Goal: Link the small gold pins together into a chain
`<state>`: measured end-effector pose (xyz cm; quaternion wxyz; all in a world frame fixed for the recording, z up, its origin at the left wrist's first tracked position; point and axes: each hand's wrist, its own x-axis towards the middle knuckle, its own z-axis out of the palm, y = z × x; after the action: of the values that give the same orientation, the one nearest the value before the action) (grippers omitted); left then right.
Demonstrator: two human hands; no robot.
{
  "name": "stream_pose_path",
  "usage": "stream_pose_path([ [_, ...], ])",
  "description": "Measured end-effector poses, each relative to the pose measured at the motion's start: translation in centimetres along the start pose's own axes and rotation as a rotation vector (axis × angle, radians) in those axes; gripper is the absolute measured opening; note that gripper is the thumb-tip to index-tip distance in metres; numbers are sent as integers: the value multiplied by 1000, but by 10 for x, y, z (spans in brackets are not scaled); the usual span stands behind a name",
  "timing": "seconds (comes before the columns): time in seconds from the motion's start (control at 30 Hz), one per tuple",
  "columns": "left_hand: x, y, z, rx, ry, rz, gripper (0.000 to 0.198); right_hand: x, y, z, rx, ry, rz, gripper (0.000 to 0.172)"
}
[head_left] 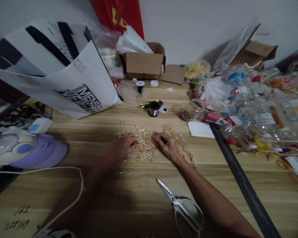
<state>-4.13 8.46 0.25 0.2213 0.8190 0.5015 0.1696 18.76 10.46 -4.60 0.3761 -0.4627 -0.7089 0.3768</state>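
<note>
Head view, wooden table (94, 132), white wall (201, 26), left hand (124, 147) and right hand (167, 146) curled, pinching gold chains (145, 140)

Scissors (180, 203) before chain pile (141, 142); wire spool (154, 108) behind.

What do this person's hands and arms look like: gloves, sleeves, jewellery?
The left hand and right hand are bare, with no gloves. Both forearms are bare too, no sleeves showing. No watch or bracelet is visible; rings are too small to tell.
</note>
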Motion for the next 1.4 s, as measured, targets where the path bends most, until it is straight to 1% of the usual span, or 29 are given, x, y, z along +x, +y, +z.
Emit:
stream_pose_path([
  [0.13,5,-6,11,-80,97,14,13,0,1,0,-4,-4,8,19],
  [0.3,5,-7,12,-201,152,-47,10,0,3,1,22,-8,20,18],
  [0.5,2,-15,12,-329,134,-139,11,0,4,1,14,-12,23,19],
  [0.7,2,-22,12,-328,154,-150,13,0,4,1,-2,-2,22,19],
  [0.87,1,-22,8,-367,150,-151,15,-1,3,1,21,-19,23,19],
  [1.03,0,-19,6,-452,123,-227,16,0,2,1,32,-17,33,19],
  [1.17,0,-17,4,-400,154,-185,14,0,0,0,28,-23,50,18],
  [1.3,-2,-19,-3,-343,189,-121,13,-1,0,0,35,-23,29,17],
  [1.33,-3,-20,-5,-329,178,-120,12,-1,1,0,33,-21,26,17],
  [1.4,-4,-24,-9,-299,107,-119,11,-2,2,1,22,-15,27,17],
])
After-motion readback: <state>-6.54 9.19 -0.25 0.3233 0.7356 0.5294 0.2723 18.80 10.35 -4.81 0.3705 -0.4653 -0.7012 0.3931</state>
